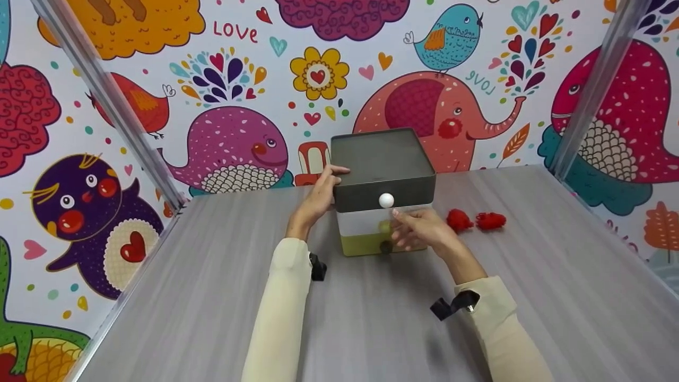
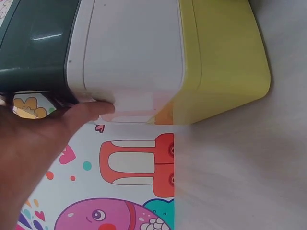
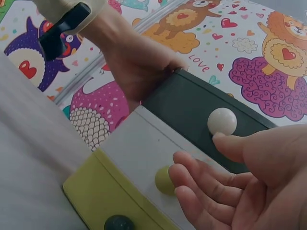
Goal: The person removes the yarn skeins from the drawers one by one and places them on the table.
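Note:
A small three-drawer box [image 1: 384,154] stands on the table, dark green on top, white in the middle and yellow at the bottom. My left hand [image 1: 320,196] holds its upper left edge, fingers over the top rim and thumb [image 2: 93,110] against the side. In front of the box is my right hand [image 1: 424,228], palm partly turned up, fingers loosely bent with nothing in them. Its thumb tip lies right at the lower edge of the white knob [image 3: 222,121] on the top drawer. Its fingertips overlap the yellow-green knob [image 3: 165,181] of the middle drawer.
Two small red objects [image 1: 490,220] lie on the table to the right of the box. The bottom drawer has a dark green knob [image 3: 119,223]. Patterned wall panels with metal posts [image 1: 599,90] enclose the grey table [image 1: 212,297] at the back and sides.

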